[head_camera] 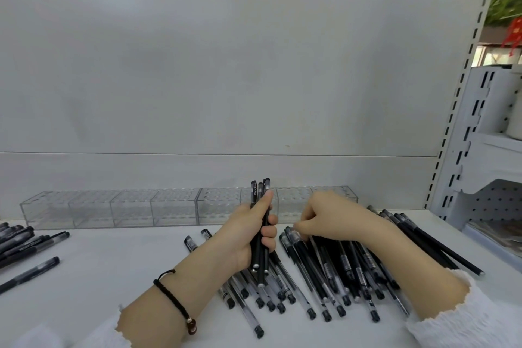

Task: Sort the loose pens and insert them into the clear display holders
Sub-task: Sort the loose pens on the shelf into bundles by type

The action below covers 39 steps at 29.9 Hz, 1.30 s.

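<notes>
My left hand grips a small bundle of black pens upright above the shelf. A large pile of loose pens with black and clear barrels lies spread under and between my hands. My right hand rests on the far end of that pile, fingers curled down onto the pens; whether it pinches one is hidden. A row of clear display holders with hole-grid tops stands along the back wall, showing no pens inside.
Another cluster of black pens lies at the left edge, with one pen apart from it. A white back panel rises behind the holders. A slotted upright and white shelving stand at the right.
</notes>
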### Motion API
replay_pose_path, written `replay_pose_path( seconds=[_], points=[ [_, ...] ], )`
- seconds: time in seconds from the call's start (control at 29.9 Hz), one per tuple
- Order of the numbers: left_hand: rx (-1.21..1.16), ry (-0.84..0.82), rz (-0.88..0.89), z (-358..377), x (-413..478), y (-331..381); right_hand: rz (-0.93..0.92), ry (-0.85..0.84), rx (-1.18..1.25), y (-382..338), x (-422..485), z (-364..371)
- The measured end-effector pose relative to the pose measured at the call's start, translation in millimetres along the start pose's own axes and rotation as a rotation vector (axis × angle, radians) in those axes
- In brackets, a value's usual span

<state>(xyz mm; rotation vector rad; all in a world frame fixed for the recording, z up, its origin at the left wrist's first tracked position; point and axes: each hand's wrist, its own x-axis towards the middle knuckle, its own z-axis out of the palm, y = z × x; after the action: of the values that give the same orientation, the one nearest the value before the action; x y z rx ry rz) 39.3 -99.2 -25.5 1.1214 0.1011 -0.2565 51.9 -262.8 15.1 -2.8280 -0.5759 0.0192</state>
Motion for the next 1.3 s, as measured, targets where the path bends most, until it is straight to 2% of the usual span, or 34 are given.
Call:
replay_pose_path(
  seconds=[0.27, 0.43, 0.53, 0.97, 1.14, 1.24, 1.3],
  points=[
    [-0.005, 0.014, 0.007, -1, -1, 2, -0.076, -0.057, 0.1, 3, 2, 2],
    [0.007, 0.035, 0.023, -1, 0, 2, -0.107, 0.004, 0.108, 4, 4, 3],
    [0.015, 0.041, 0.036, -1, 0, 3, -0.151, -0.034, 0.118, 1, 4, 7],
    [0.029, 0.073, 0.052, -1, -4, 7, 0.026, 0.086, -0.091, -21, 11, 26],
    [0.023, 0.09, 0.06, 0, -5, 8, 0.071, 0.08, -0.17, -27, 13, 25],
    [0.036, 0.101, 0.059, 0, -6, 8, 0.089, 0.057, -0.123, -26, 15, 26],
    [0.038, 0.11, 0.068, 0, -6, 8, 0.098, 0.029, 0.049, -21, 16, 26]
  ],
)
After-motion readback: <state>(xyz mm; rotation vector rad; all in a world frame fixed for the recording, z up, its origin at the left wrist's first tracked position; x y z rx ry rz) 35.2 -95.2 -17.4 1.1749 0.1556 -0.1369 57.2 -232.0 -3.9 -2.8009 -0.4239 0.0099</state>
